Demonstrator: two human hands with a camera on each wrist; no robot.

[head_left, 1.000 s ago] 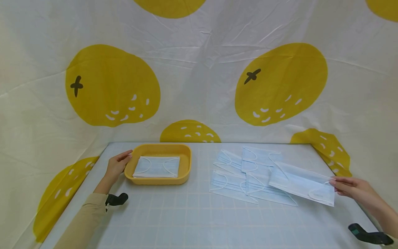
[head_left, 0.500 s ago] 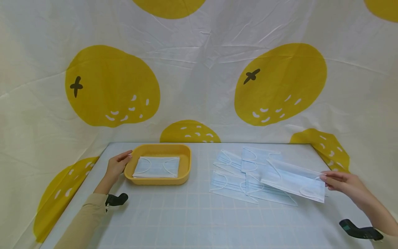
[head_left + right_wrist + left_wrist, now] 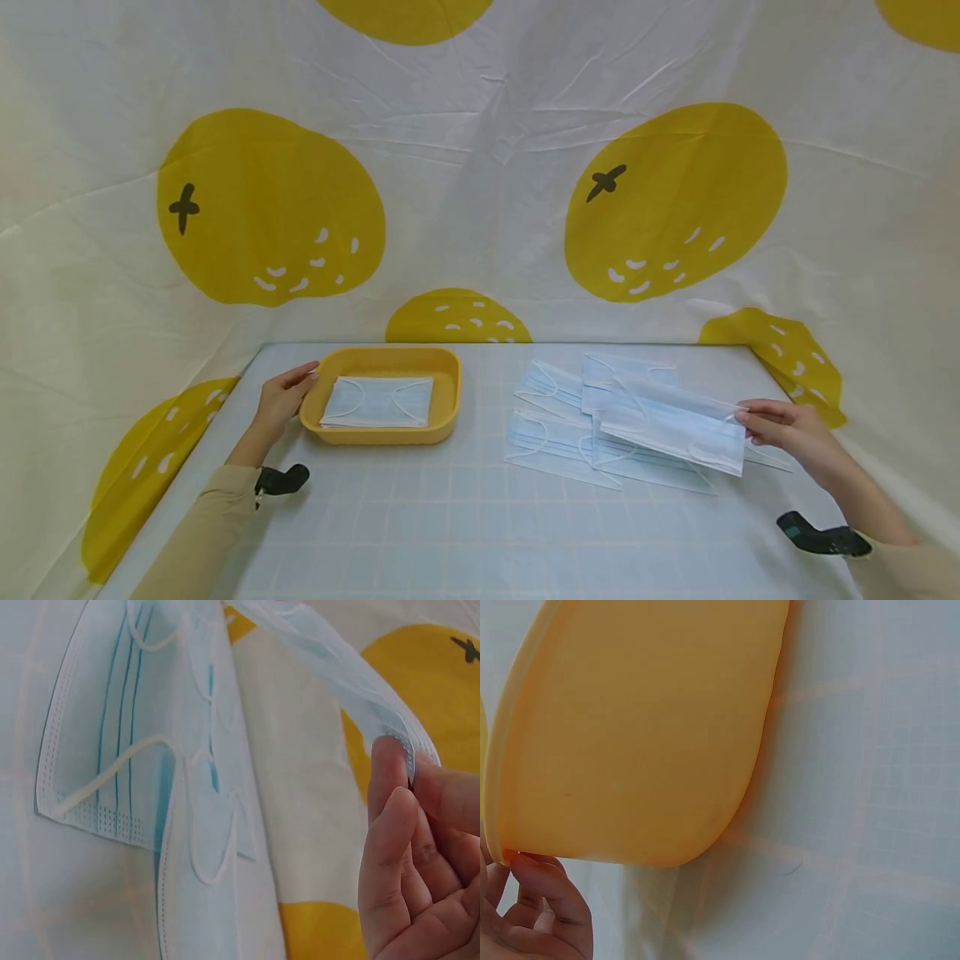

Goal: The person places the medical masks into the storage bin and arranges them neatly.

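At the left of the head view, my left hand [image 3: 279,404] pinches the rim of a yellow plastic tray [image 3: 384,437]; the left wrist view shows thumb and fingertips at the tray's edge [image 3: 496,851]. A pale blue face mask [image 3: 377,402] with white ear loops lies flat inside the tray. On the right, my right hand [image 3: 783,432] holds another face mask [image 3: 671,427] by its right end between thumb and fingers. That mask slants over several loose masks [image 3: 555,454] spread on the table and hides part of them.
The table [image 3: 465,533] has a pale cover with a faint grid. Behind it hangs a white curtain [image 3: 480,208] with large yellow fruit prints. Each wrist carries a black camera mount [image 3: 823,535].
My right hand has moved left with the held mask, carrying it further across the loose masks, and one mask's corner now shows beneath it. The left hand and tray stay put.
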